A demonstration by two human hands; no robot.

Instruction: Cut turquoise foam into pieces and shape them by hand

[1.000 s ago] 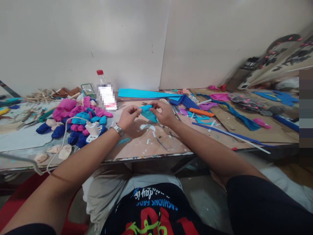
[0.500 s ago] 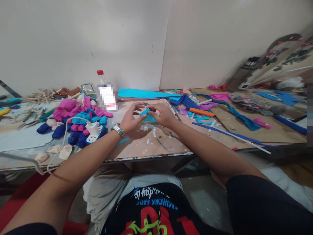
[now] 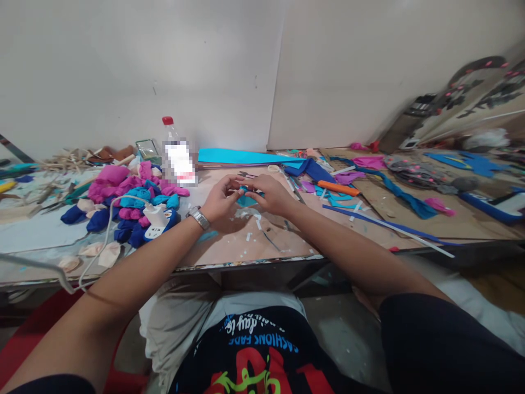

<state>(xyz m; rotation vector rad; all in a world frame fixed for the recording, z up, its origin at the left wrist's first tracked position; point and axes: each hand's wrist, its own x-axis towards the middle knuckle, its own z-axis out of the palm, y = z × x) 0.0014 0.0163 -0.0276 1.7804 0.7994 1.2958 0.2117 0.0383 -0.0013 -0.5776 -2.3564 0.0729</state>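
My left hand (image 3: pixel 220 199) and my right hand (image 3: pixel 269 193) meet over the middle of the worktable (image 3: pixel 246 246). Both pinch a small turquoise foam piece (image 3: pixel 246 198), which is folded small and mostly hidden between the fingers. A metal watch (image 3: pixel 198 217) sits on my left wrist. Small white and turquoise scraps (image 3: pixel 252 219) lie on the tabletop just below my hands.
A pile of pink, turquoise and dark blue foam pieces (image 3: pixel 127 200) lies to the left, with a white power strip (image 3: pixel 155 216) and its cable. A red-capped bottle (image 3: pixel 174 153) stands behind. A turquoise sheet (image 3: pixel 241 157), blue strips (image 3: pixel 385 224) and an orange tube (image 3: pixel 337 187) lie right.
The turquoise piece was spread out between my hands a second ago; my fingers have since drawn together and folded it small. Both hands stay in about the same place.
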